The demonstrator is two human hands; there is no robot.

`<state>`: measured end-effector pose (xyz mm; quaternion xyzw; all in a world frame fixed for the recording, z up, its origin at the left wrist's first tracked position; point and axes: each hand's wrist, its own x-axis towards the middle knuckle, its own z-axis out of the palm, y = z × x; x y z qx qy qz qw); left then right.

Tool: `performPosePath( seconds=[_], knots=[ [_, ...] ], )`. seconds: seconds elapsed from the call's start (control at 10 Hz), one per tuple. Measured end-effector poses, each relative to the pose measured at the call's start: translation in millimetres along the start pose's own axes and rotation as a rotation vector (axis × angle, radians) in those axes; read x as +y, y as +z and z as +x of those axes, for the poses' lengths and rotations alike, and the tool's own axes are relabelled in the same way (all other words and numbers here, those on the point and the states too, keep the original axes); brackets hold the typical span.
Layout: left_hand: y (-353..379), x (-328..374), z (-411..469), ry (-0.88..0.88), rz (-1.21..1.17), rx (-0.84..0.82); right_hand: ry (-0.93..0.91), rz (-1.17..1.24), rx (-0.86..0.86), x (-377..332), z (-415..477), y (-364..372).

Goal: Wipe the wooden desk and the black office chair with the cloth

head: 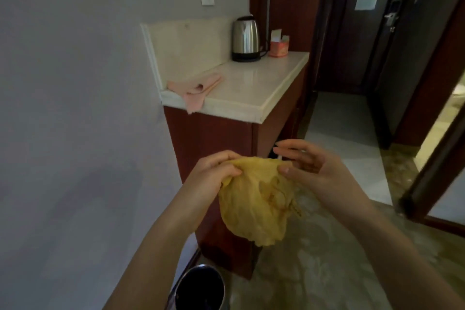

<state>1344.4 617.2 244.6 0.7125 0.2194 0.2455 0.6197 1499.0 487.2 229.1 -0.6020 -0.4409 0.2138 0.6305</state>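
Both forearms raised mid-air. Left hand (214, 171) grip curled, pinching yellow cloth (256, 201) top edge. Right hand (309, 166) grip pinches opposite corner, fingers half-extended.

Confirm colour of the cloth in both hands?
Mustard yellow cloth, plain, clearest in the head view.

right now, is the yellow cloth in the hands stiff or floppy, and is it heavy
Likely floppy: the yellow cloth sags in folds below its held edge. Probably light: the left hand and right hand hold it by that top edge alone.
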Motion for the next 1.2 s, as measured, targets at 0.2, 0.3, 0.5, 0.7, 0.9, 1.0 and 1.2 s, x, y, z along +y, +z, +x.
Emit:
performPosePath(
  seconds=[0.2,0.3,0.5,0.7,0.9,1.0,1.2],
  knots=[
    [-25,23,120,0.007,-0.166,0.08,-0.081,-0.287,-0.536,-11,154,-31],
    [-25,19,150,0.0,-0.147,0.113,-0.219,-0.442,-0.679,-13,214,-44],
    [-5,15,227,0.131,0.094,0.444,-0.316,-0.255,-0.758,15,346,-59],
    [0,-5,319,0.005,0.426,0.872,-0.295,-0.378,-0.586,78,440,-43],
    [16,-39,319,-0.19,1.024,0.645,-0.611,-0.675,-0.705,122,452,-60],
    [15,-39,320,-0.364,1.074,0.541,-0.641,-0.802,-0.904,133,451,-66],
    [26,-42,299,-0.295,0.976,0.658,-0.794,-0.712,-0.656,115,432,-59]
  ],
)
